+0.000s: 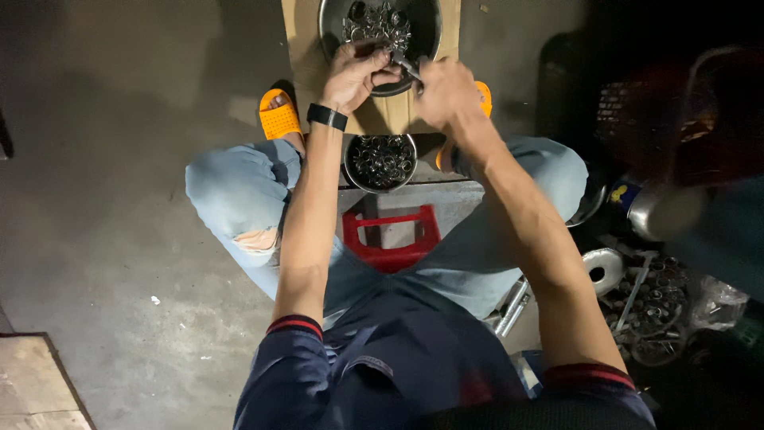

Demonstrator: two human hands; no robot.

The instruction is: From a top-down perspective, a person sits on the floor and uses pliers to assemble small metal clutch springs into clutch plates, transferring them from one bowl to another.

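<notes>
**Hands over a bowl of metal parts, dim concrete floor**

Grey concrete floor [103, 199], poorly lit, seen from my head camera looking straight down. At 12 o'clock a brown cardboard sheet [296, 48] lies on the floor, and on it sits a large round steel bowl [330, 24] heaped with small shiny metal rings [378, 22]. My left hand [356, 77], black band on the wrist [327, 116], is over the bowl's near rim, fingers curled shut around something small; I can't tell exactly what. My right hand [446, 91] is just beside it at about 1 o'clock, closed on a thin dark metal tool [404, 65] whose tip points toward the left fingers. The two hands nearly touch.

Below them, near centre, a smaller round steel bowl [382, 162] holds more of the same rings, sitting between my knees in pale ripped jeans [239, 199]. Orange perforated slippers [278, 118] show at 11 o'clock and just past the right wrist. Red plastic stool [391, 237] under me at centre.

At 4 o'clock, a clutter of metal parts [649, 310], a shiny disc [605, 267], and a crumpled clear plastic bag [716, 302]. At 2 o'clock a dark basket [637, 111], blurred. At 8 o'clock, a wooden board corner [32, 382].
</notes>
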